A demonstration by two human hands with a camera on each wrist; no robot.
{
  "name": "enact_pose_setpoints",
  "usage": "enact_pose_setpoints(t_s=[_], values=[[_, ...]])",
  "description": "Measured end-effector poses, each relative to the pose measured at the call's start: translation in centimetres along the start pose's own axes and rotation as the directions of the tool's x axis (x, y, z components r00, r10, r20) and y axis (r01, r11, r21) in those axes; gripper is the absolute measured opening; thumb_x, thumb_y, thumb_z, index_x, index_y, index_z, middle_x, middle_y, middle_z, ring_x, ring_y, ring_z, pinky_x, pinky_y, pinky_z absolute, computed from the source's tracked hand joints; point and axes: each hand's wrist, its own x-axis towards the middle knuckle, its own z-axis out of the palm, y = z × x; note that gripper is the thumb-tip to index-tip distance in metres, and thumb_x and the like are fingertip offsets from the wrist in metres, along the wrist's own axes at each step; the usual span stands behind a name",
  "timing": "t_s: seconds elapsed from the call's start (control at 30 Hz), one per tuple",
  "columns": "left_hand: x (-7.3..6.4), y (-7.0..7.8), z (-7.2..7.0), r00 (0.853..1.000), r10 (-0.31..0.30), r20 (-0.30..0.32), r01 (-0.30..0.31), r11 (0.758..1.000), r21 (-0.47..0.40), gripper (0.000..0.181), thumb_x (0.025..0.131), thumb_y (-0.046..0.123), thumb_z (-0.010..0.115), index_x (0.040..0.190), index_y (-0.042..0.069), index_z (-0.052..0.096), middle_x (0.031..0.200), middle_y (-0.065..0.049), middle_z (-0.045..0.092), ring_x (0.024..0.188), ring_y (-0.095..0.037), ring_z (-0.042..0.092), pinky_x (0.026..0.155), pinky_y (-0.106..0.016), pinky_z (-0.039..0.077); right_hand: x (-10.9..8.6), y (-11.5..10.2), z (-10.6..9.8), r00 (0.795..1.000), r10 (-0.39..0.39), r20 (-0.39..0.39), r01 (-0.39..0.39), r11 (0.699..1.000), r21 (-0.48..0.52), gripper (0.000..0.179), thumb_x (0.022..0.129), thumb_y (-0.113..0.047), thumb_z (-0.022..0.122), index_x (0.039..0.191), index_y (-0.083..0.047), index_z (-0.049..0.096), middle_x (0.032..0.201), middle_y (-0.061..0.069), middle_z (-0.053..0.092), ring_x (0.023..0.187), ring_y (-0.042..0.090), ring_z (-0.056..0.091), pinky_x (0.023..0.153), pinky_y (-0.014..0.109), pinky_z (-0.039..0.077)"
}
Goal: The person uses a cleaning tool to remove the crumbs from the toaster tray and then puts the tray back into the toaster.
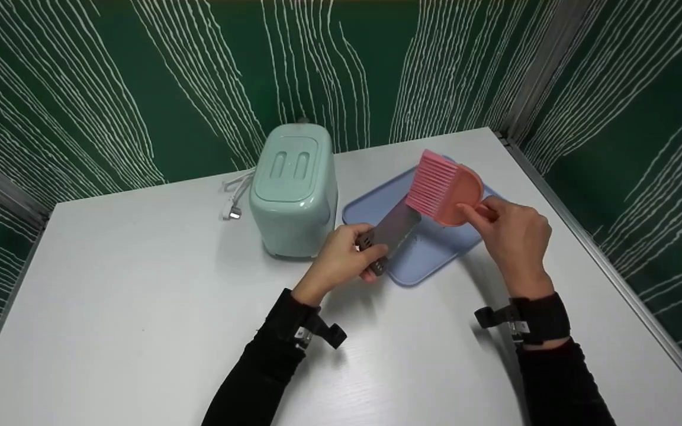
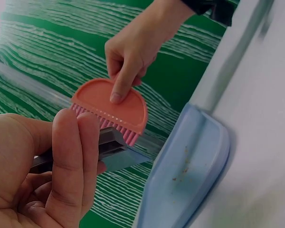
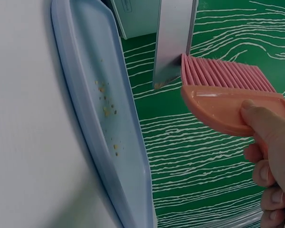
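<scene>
My left hand (image 1: 344, 254) grips the dark end of a flat metal crumb tray (image 1: 396, 226), which is held tilted over a blue tray (image 1: 421, 269). Between thumb and fingers, my right hand (image 1: 517, 236) pinches an orange hand brush (image 1: 465, 192). The brush's pink bristles (image 3: 223, 73) meet the crumb tray's far end in the right wrist view. A little brown residue shows at that end. Below, yellowish and brown crumbs (image 3: 106, 111) lie scattered in the blue tray. In the left wrist view, the fingers hide much of the crumb tray's dark end (image 2: 111, 142).
A mint-green toaster (image 1: 293, 177) with a lid on top stands just left of the blue tray. Its white cord and plug (image 1: 231, 210) lie behind it to the left. Green walls (image 1: 370, 71) with white lines border the white table (image 1: 140, 307).
</scene>
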Motion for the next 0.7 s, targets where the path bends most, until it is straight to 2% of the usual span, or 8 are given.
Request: enact_pose_setpoints(t_s=[0.1,0.23,0.33,0.47,0.6,0.7], values=[[-0.02,0.04,0.02,1.000,0.021,-0.003,-0.021,0.999,0.037,0.006,0.102,0.008,0.070,0.102,0.002,0.068,0.078,-0.012,0.077,0.050,-0.008,0.068,0.056,-0.041,0.066,0.00,0.24,-0.05,1.000,0.018,0.005,-0.018,1.000,-0.007,0.048,0.093,-0.044,0.084,0.087,0.003,0.078,0.069,0.022,0.072,0.055,0.041,0.063,0.049,0.031,0.027],[-0.02,0.11,0.09,0.999,0.047,-0.009,-0.046,0.995,0.092,0.010,0.102,0.008,0.070,0.094,0.006,0.064,0.077,-0.012,0.076,0.049,-0.008,0.068,0.061,-0.053,0.065,-0.02,0.34,-0.13,0.999,0.033,0.016,-0.033,0.999,-0.015,0.050,0.094,-0.046,0.083,0.091,0.004,0.079,0.073,0.024,0.074,0.056,0.042,0.063,0.048,0.032,0.026],[-0.09,0.21,0.14,0.998,0.070,-0.010,-0.068,0.990,0.123,0.011,0.102,0.008,0.069,0.093,0.004,0.064,0.076,-0.012,0.075,0.049,-0.008,0.067,0.056,-0.045,0.065,-0.05,0.37,-0.17,0.999,0.039,0.020,-0.038,0.999,-0.027,0.051,0.094,-0.047,0.083,0.093,0.004,0.079,0.074,0.024,0.074,0.054,0.041,0.061,0.048,0.032,0.025],[-0.20,0.28,0.24,0.996,0.089,-0.012,-0.086,0.984,0.158,0.005,0.101,0.007,0.069,0.102,0.002,0.069,0.076,-0.010,0.073,0.048,-0.007,0.067,0.049,-0.031,0.061,-0.10,0.44,-0.15,0.998,0.047,0.029,-0.046,0.999,-0.021,0.051,0.094,-0.046,0.083,0.096,0.005,0.080,0.075,0.024,0.075,0.053,0.040,0.060,0.048,0.032,0.025],[-0.20,0.31,0.32,0.995,0.094,-0.016,-0.089,0.978,0.190,0.005,0.102,0.008,0.069,0.103,0.003,0.069,0.074,-0.006,0.069,0.048,-0.008,0.067,0.049,-0.032,0.061,-0.18,0.50,-0.10,0.998,0.052,0.037,-0.052,0.999,-0.011,0.050,0.092,-0.045,0.085,0.093,0.004,0.080,0.077,0.025,0.075,0.055,0.041,0.062,0.047,0.032,0.025],[-0.20,0.36,0.36,0.995,0.100,-0.019,-0.093,0.973,0.213,0.008,0.102,0.008,0.069,0.096,0.006,0.065,0.072,-0.004,0.067,0.048,-0.009,0.068,0.049,-0.034,0.062,-0.24,0.53,-0.07,0.998,0.048,0.042,-0.047,0.999,-0.023,0.049,0.091,-0.045,0.086,0.090,0.003,0.080,0.074,0.024,0.074,0.055,0.042,0.062,0.047,0.032,0.025]])
